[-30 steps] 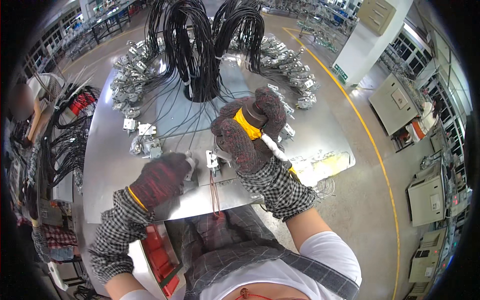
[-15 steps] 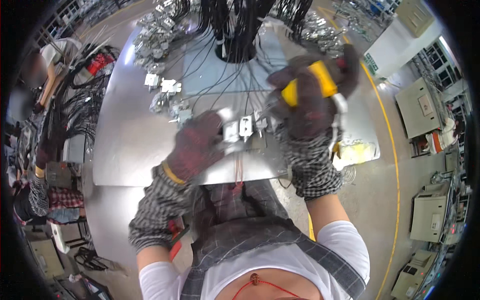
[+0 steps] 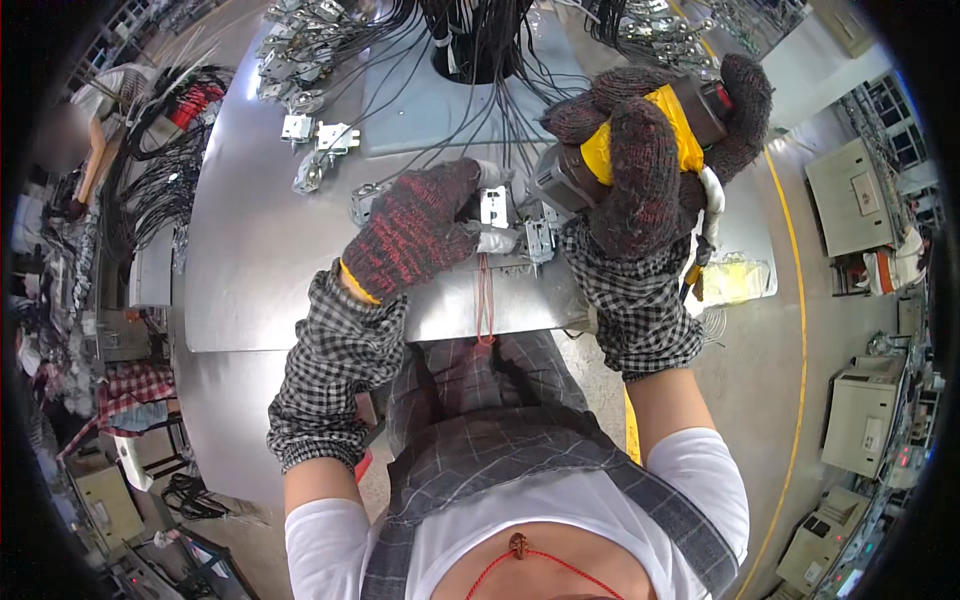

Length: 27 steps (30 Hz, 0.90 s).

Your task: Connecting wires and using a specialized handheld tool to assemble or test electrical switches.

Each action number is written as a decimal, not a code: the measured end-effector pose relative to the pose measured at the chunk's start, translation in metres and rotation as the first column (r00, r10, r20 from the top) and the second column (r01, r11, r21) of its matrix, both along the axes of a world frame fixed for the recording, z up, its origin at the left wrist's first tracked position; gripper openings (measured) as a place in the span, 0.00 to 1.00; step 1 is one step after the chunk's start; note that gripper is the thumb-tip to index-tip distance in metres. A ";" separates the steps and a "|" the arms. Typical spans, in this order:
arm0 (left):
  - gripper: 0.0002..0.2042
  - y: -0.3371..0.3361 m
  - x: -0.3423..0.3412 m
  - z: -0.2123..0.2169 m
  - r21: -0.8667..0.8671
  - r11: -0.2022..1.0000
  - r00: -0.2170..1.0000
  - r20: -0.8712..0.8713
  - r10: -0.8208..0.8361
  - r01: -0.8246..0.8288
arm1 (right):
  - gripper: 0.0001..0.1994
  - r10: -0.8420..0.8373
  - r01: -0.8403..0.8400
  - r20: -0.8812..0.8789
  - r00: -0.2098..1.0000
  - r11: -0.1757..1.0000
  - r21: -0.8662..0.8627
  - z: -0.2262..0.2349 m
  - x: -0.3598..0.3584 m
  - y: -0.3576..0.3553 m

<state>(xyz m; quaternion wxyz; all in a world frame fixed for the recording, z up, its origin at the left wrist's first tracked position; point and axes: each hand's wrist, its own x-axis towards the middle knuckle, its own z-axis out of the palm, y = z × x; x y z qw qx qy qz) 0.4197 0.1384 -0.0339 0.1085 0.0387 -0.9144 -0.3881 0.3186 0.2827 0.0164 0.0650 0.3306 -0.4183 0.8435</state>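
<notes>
My left hand, in a dark red and black knit glove with white-taped fingertips, closes around a small silver metal bracket piece at the table's near edge. One taped fingertip is on its far side, another on its near side. My right hand, also gloved, grips a dark hand-held power tool wrapped in yellow tape, raised over the table's right side. The tool's working tip is hidden. Another silver metal part sits just right of the held piece, below the tool.
A steel table fills the middle. At its back a black cable bundle rises above a grey-blue plate, with metal parts on its wires. A clear yellowish packet lies at right. Another person works at far left.
The view has tilted slightly and sharpened. My right hand has swung the tool a little to the right. My left fingers have come around the metal bracket piece.
</notes>
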 end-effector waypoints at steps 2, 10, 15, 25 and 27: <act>0.31 -0.003 0.002 -0.002 0.064 0.998 1.000 0.001 -0.005 0.005 | 0.36 0.030 -0.031 -0.036 0.999 0.999 -0.025 -0.001 -0.003 0.000; 0.30 -0.006 -0.004 0.014 -0.094 0.994 0.990 0.131 -0.047 0.059 | 0.16 0.040 -0.010 -0.258 0.965 0.993 0.115 -0.025 -0.029 0.002; 0.30 -0.003 0.000 0.006 -0.103 0.994 0.997 0.060 -0.040 0.046 | 0.21 -0.004 0.019 -0.202 0.979 0.997 0.070 -0.021 -0.016 0.000; 0.27 -0.001 0.000 0.005 -0.113 0.992 0.995 0.088 -0.041 0.051 | 0.31 0.072 -0.077 -0.166 0.984 0.997 -0.021 -0.009 -0.010 0.002; 0.28 -0.005 -0.004 0.002 -0.128 0.991 0.995 0.091 -0.037 0.049 | 0.29 0.102 -0.098 -0.131 0.986 0.994 0.038 -0.010 -0.013 0.000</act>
